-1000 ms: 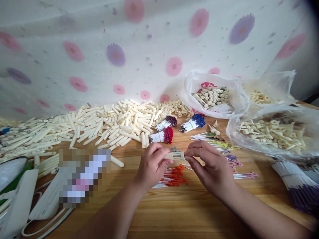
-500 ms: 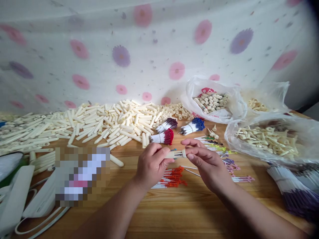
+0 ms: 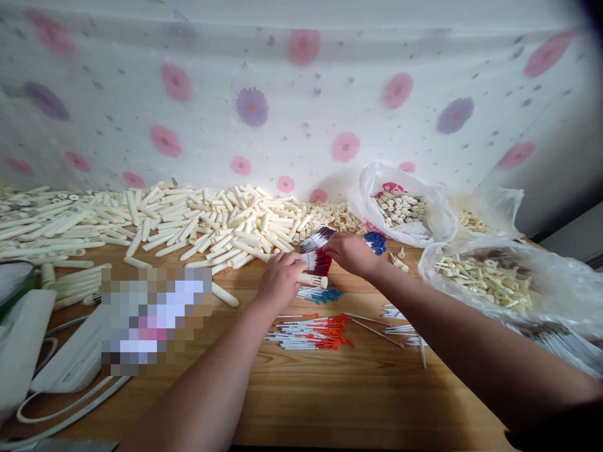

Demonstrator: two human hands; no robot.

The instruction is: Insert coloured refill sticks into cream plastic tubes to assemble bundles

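My left hand (image 3: 279, 280) is closed around a cream plastic pen barrel (image 3: 316, 280), whose slotted end points right. My right hand (image 3: 351, 252) reaches forward, fingertips pinched at the red ends of a banded bundle of white pen refills (image 3: 311, 260). Whether it grips one refill or several is hidden. Just behind lies a bundle with dark maroon ends (image 3: 316, 239), and blue-ended refills (image 3: 375, 243) show beyond my right hand. Loose refills with light-blue ends (image 3: 330, 294) lie under the barrel, and orange-ended ones (image 3: 330, 331) lie nearer me.
Cream barrels (image 3: 235, 229) are heaped along the back, with small slotted rings (image 3: 339, 218) beside them. Plastic bags hold filled barrels (image 3: 400, 207) and cream pointed pieces (image 3: 490, 282) at the right. A white power strip (image 3: 70, 376) and cables lie left. My right forearm covers some loose refills.
My right hand has left the barrel's end and moved forward to the red-ended bundle. My left hand, still holding the barrel, has shifted slightly forward. The view has turned a little.
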